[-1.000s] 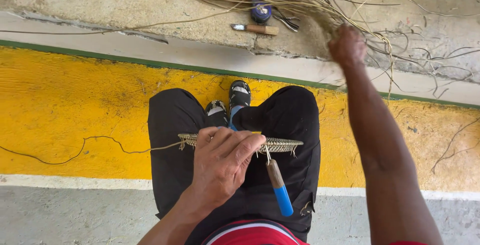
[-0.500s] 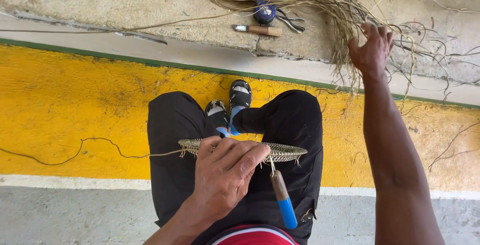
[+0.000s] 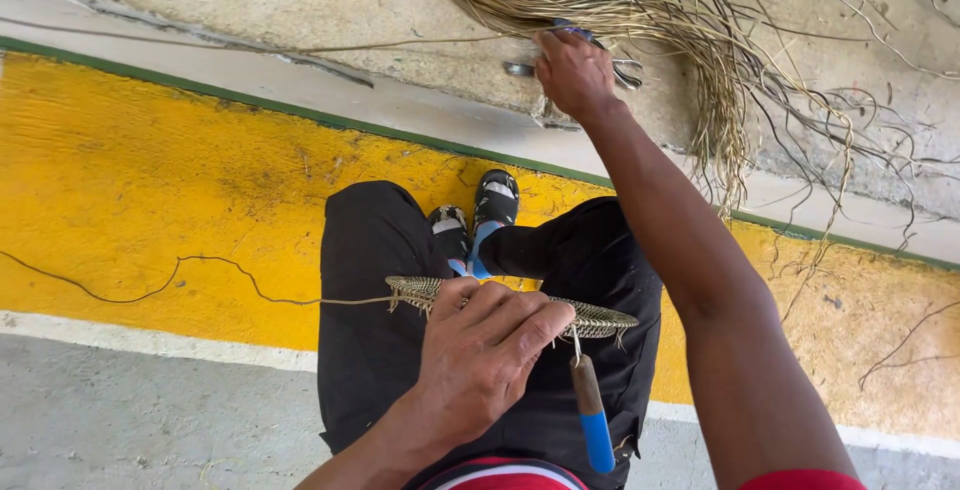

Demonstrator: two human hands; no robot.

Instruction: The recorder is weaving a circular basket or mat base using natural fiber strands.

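Gripping the flat, tightly coiled woven disc (image 3: 500, 307) on my black-trousered lap, my left hand (image 3: 478, 350) pinches its near rim; a loose fibre strand (image 3: 180, 275) trails left of the disc across the yellow painted floor (image 3: 150, 180). A blue-and-brown handled tool (image 3: 590, 415) hangs below the disc. Beyond it, my right hand (image 3: 570, 72), moments ago further right, now closes over the stringy dry fibre bundle (image 3: 640, 10).

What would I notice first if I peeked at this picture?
Probably the bright yellow painted band across the floor. In front of it, the left hand holds a flat woven disc over the lap, with a blue-handled tool hanging below. The right hand reaches up into a big bundle of dry fibres.
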